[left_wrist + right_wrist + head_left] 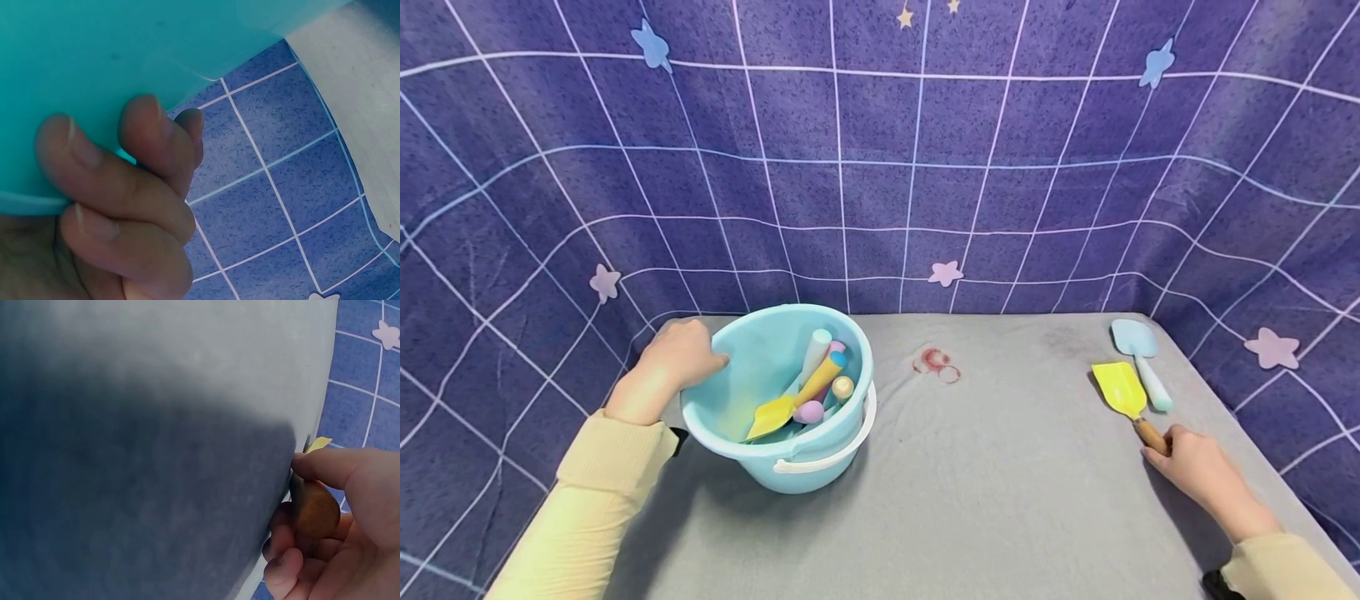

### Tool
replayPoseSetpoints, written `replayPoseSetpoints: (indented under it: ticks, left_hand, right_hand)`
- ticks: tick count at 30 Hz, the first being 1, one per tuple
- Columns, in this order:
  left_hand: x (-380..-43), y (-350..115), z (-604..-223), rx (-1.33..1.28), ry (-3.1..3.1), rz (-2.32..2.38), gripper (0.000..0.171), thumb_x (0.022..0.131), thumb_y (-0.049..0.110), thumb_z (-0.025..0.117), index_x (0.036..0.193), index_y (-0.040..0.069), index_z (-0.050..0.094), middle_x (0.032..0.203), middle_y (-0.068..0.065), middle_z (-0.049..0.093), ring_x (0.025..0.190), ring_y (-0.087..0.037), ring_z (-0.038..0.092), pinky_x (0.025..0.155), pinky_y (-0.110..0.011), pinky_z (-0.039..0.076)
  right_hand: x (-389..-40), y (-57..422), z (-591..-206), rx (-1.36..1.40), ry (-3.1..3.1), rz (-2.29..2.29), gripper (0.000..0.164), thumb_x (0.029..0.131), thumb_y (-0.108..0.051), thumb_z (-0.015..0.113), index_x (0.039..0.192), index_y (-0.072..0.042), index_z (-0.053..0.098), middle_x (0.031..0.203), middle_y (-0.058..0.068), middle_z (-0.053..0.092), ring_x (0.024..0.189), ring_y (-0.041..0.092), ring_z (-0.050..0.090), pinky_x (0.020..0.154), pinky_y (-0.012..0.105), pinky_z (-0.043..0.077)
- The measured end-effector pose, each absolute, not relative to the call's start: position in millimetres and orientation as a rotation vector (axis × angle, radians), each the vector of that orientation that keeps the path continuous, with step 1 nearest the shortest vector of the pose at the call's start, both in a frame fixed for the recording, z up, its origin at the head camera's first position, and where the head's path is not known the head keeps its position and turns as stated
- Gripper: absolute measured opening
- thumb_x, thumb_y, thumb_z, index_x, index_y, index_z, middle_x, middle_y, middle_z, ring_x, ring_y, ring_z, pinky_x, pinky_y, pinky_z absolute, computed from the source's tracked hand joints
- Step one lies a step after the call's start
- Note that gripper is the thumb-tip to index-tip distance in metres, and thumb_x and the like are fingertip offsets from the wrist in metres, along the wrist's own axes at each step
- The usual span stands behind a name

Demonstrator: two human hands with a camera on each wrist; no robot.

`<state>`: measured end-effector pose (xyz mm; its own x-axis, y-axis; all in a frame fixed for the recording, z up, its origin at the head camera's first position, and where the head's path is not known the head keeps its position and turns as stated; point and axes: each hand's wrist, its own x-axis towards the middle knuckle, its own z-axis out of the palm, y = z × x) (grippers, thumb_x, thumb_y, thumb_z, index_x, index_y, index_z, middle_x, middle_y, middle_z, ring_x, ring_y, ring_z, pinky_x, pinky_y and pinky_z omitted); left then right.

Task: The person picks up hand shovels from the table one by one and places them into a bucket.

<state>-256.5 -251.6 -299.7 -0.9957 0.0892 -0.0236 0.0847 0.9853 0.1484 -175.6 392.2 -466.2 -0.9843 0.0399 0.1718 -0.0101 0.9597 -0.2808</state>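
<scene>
My left hand [681, 354] grips the left rim of a light blue bucket [715, 417], which tilts to the right. Its fingers [125, 194] curl against the outside wall in the left wrist view. Several toys lie inside the bucket, among them a small yellow shovel [772, 414] with an orange and blue handle. At the far right, my right hand [1198, 467] holds the wooden handle end of a yellow toy shovel [1120, 389]. The right wrist view shows this brown handle [317, 512] between thumb and fingers. Beside it lies a light blue shovel [1135, 337].
The grey cloth surface [1000, 467] carries a few reddish stains [936, 360] right of the bucket. A purple gridded curtain [880, 192] with stars rises behind and on both sides. The bucket's white handle [827, 461] hangs down on its right front.
</scene>
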Motion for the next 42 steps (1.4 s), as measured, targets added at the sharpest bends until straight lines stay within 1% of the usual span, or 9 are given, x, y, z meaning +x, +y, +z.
replayPoseSetpoints:
  ticks: [3, 9, 20, 24, 30, 37, 42]
  left_hand:
    - [-256, -251, -299, 0.136, 3.1, 0.228, 0.027, 0.081, 0.023, 0.058, 0.067, 0.0, 0.058, 0.065, -0.012, 0.055, 0.062, -0.026, 0.054, 0.051, -0.033, 0.043]
    - [-256, -250, -299, 0.147, 3.096, 0.216, 0.028, 0.082, 0.024, 0.058, 0.066, 0.001, 0.058, 0.065, -0.011, 0.055, 0.062, -0.026, 0.054, 0.052, -0.033, 0.043]
    - [-256, -251, -301, 0.195, 3.125, 0.199, 0.028, 0.081, 0.022, 0.059, 0.062, 0.002, 0.057, 0.062, -0.01, 0.054, 0.059, -0.024, 0.053, 0.052, -0.033, 0.043]
    - [-256, -251, -301, 0.201, 3.128, 0.201, 0.028, 0.081, 0.022, 0.059, 0.063, 0.001, 0.057, 0.062, -0.01, 0.054, 0.058, -0.024, 0.053, 0.052, -0.033, 0.044]
    - [-255, -251, -301, 0.196, 3.133, 0.198, 0.028, 0.081, 0.023, 0.06, 0.064, 0.001, 0.057, 0.063, -0.011, 0.055, 0.059, -0.025, 0.053, 0.053, -0.034, 0.044]
    - [-255, -251, -300, 0.203, 3.136, 0.198, 0.028, 0.081, 0.023, 0.06, 0.063, 0.002, 0.056, 0.063, -0.011, 0.054, 0.059, -0.025, 0.053, 0.053, -0.035, 0.043]
    - [-254, -251, -299, 0.216, 3.146, 0.201, 0.028, 0.08, 0.023, 0.06, 0.062, 0.003, 0.055, 0.062, -0.01, 0.053, 0.059, -0.025, 0.052, 0.054, -0.035, 0.043]
  right_hand:
    - [-176, 393, -467, -0.041, -2.931, 0.419, 0.026, 0.081, -0.02, 0.066, 0.07, -0.002, 0.05, 0.057, 0.005, 0.047, 0.05, 0.023, 0.043, 0.046, 0.039, 0.034]
    - [-177, 393, -460, -0.099, -2.962, 0.432, 0.026, 0.084, -0.02, 0.058, 0.074, 0.002, 0.048, 0.059, 0.011, 0.049, 0.05, 0.027, 0.045, 0.046, 0.043, 0.035]
    - [-179, 392, -447, -0.196, -2.99, 0.423, 0.027, 0.086, -0.026, 0.056, 0.077, -0.001, 0.051, 0.064, 0.016, 0.052, 0.053, 0.028, 0.046, 0.044, 0.043, 0.034]
    - [-179, 392, -446, -0.173, -2.962, 0.422, 0.029, 0.087, -0.028, 0.055, 0.074, -0.003, 0.048, 0.062, 0.014, 0.051, 0.051, 0.028, 0.045, 0.043, 0.042, 0.033]
    - [-179, 389, -443, -0.081, -2.882, 0.423, 0.029, 0.087, -0.024, 0.056, 0.069, -0.003, 0.045, 0.058, 0.01, 0.047, 0.047, 0.027, 0.043, 0.04, 0.042, 0.031]
    - [-184, 384, -434, -0.021, -2.823, 0.433, 0.024, 0.084, -0.017, 0.056, 0.069, -0.003, 0.045, 0.057, 0.01, 0.046, 0.046, 0.027, 0.042, 0.04, 0.041, 0.031]
    - [-189, 377, -425, 0.049, -2.756, 0.399, 0.022, 0.081, -0.016, 0.059, 0.069, -0.004, 0.046, 0.054, 0.006, 0.043, 0.045, 0.024, 0.039, 0.04, 0.038, 0.029]
